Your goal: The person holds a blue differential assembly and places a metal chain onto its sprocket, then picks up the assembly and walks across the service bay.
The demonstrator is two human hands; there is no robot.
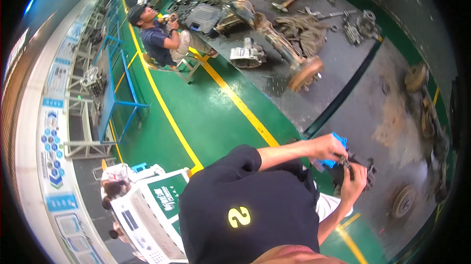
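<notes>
At the right of the head view, my left hand (326, 147) and my right hand (354, 185) meet over a small dark metal part (346, 162). The fingers of both are closed on it in a pinch. What kind of part it is cannot be made out. Just behind my left hand a bright blue object (339, 140) shows, partly hidden by the fingers. Beyond my right hand lies a dark, greasy metal assembly (372, 171), apart from its fingers as far as I can see.
A rusty axle with a brake drum (306, 73), a silver gear housing (248, 54), a brown cloth (304, 33) and a hammer (292, 1) lie on the dark worktop. A round drum (404, 200) is to the right. Another person (159, 38) sits near a blue bench (109, 92).
</notes>
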